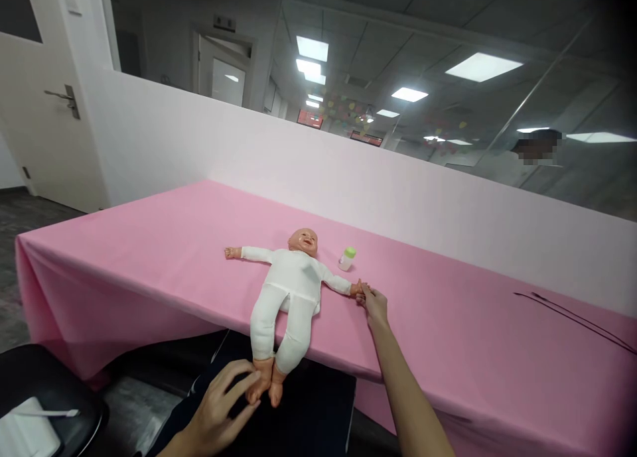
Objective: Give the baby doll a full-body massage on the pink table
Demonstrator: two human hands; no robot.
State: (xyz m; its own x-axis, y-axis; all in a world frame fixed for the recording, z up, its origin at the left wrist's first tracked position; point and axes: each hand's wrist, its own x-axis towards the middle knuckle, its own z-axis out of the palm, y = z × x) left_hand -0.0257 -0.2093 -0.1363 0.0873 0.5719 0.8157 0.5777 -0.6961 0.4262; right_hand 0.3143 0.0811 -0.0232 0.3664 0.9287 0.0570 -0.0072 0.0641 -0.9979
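A baby doll (pixel 293 278) in a white suit lies on its back on the pink-covered table (pixel 164 245), its head toward the wall and its feet hanging past the front edge. My right hand (pixel 373 302) has its fingers closed on the doll's small hand. At the doll's feet, my left hand (pixel 223 404) is spread with fingers apart, close beside the foot on the left; whether it touches the foot is hard to tell. A small bottle (pixel 347 259) with a green cap stands by the doll's outstretched arm.
Thin dark cords (pixel 572 319) lie on the table at the right. A black chair (pixel 60 391) with a white object (pixel 27 434) on it is at the lower left. Behind the table runs a white wall (pixel 239 145) below a large window; a person shows in the glass.
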